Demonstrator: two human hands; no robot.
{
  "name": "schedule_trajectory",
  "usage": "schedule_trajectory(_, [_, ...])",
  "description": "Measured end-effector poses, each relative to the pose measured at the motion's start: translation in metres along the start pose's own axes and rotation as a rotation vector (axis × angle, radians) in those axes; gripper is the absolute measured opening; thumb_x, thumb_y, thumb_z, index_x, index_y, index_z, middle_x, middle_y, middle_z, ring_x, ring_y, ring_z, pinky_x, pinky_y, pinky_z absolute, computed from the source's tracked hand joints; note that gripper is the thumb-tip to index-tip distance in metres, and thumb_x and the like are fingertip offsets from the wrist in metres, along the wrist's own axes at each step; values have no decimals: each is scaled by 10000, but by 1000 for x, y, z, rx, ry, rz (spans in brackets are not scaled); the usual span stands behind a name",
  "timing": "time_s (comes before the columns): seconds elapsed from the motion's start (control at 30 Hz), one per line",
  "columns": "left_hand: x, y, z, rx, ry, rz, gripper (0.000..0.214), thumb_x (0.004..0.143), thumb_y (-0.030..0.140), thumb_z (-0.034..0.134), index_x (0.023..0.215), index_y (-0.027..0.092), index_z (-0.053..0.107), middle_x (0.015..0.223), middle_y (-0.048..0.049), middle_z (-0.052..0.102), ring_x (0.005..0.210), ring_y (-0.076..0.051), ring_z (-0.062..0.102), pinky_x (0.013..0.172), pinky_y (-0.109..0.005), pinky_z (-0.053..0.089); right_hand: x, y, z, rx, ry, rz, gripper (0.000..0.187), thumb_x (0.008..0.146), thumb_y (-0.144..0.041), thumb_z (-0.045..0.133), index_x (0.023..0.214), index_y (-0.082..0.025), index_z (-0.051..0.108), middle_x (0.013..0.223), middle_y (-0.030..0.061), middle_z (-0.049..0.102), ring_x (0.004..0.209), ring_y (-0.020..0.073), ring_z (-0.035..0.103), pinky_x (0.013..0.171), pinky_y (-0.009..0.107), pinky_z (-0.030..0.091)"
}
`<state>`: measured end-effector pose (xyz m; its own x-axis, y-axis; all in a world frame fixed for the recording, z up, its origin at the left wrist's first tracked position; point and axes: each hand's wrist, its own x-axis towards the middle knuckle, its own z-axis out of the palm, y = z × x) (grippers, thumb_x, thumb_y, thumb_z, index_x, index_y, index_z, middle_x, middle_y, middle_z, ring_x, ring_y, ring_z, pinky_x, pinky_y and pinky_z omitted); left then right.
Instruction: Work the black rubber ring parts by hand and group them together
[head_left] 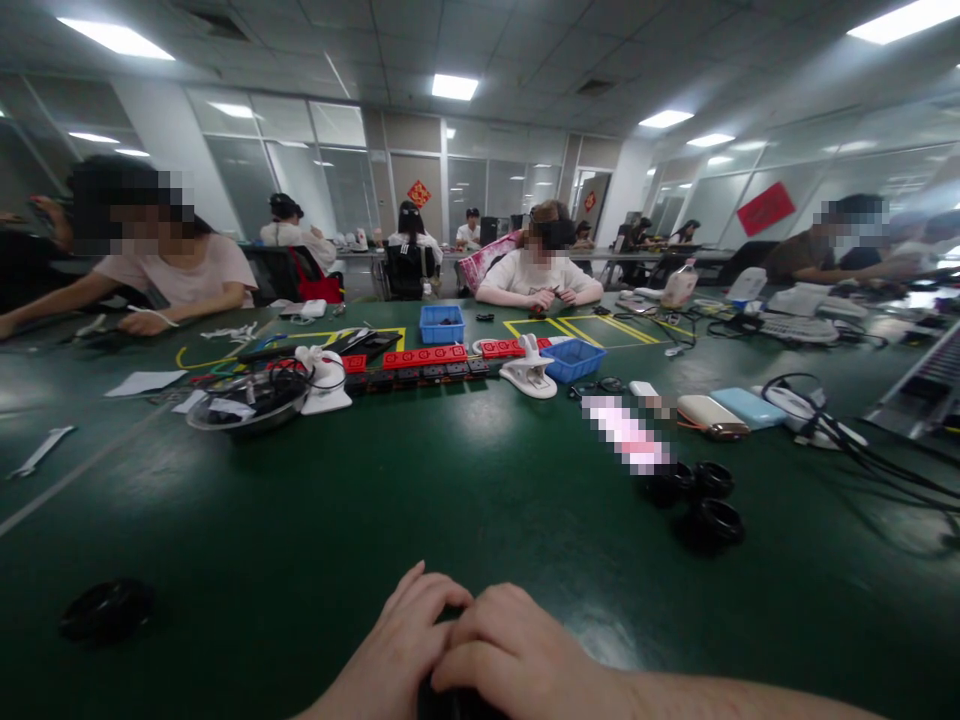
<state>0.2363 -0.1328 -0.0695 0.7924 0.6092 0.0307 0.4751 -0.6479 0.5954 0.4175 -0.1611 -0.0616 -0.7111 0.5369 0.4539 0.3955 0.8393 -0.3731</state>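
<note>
At the bottom centre, my left hand (405, 635) and my right hand (517, 645) are close together, the right partly overlapping the left. Both have their fingers curled round a glossy black piece (454, 703). Mostly covered by the hands and cut off by the frame edge, it does not show its full shape. A black ring-like part (107, 610) lies alone on the table to the left. Further off to the right, several similar parts form a group, among them one black ring (716, 525).
Across the green table (360, 500) stand a metal bowl (247, 415), red blocks (425, 357), a white clip stand (530, 372) and a blue bin (574, 360). A wrench (41, 452) lies left; power banks (712, 415) and cables lie right. Other people sit around.
</note>
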Motion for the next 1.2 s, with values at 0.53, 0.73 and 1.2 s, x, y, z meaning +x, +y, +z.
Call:
schedule_trajectory(0.53, [-1, 2, 0, -9, -1, -1, 464, 670, 377, 703, 1094, 250, 563, 1049, -43, 584, 1024, -273, 530, 1040, -570, 205, 1, -5, -8, 24, 144, 1, 479, 938, -520, 188, 1036, -182, 514, 898, 51, 587, 799, 158, 524, 703, 290, 415])
schedule_trajectory(0.73, [-1, 4, -1, -27, 8, -15, 421, 646, 381, 717, 1017, 234, 585, 1039, -46, 582, 1011, -272, 531, 1051, -551, 199, 0, -3, -1, -55, 23, 1, 292, 905, -425, 401, 1017, -180, 516, 903, 42, 586, 810, 155, 517, 696, 281, 409])
schedule_trajectory(1.2, [0, 5, -5, 28, -81, 93, 395, 718, 320, 686, 1102, 350, 597, 1105, -4, 592, 1065, -252, 511, 1064, -535, 166, 3, -2, -3, 6, -113, -189, 254, 920, -352, 400, 1076, -202, 533, 894, -6, 647, 885, 150, 519, 900, 326, 366])
